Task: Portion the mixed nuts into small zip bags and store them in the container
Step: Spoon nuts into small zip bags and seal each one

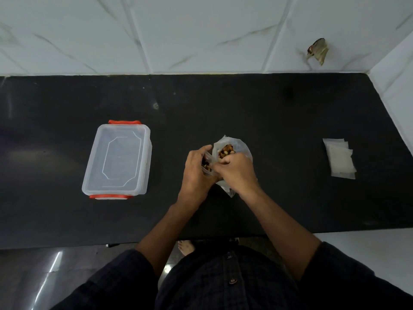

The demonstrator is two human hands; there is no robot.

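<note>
A large clear bag of mixed nuts (225, 149) stands open in the middle of the black counter (279, 121). My left hand (196, 173) holds a small zip bag (206, 165) with some nuts in it, just left of the large bag. My right hand (237, 171) is over the two bags, its fingers curled at the small bag's mouth; I cannot tell whether nuts are in them. A clear plastic container (118, 158) with its lid on and orange clips sits to the left. A stack of empty small zip bags (339, 158) lies at the right.
A white marble-tiled wall (201, 34) runs along the back of the counter and its right end. A dark scrap (318, 50) sticks to the wall at the upper right. The counter's near edge is close to my body.
</note>
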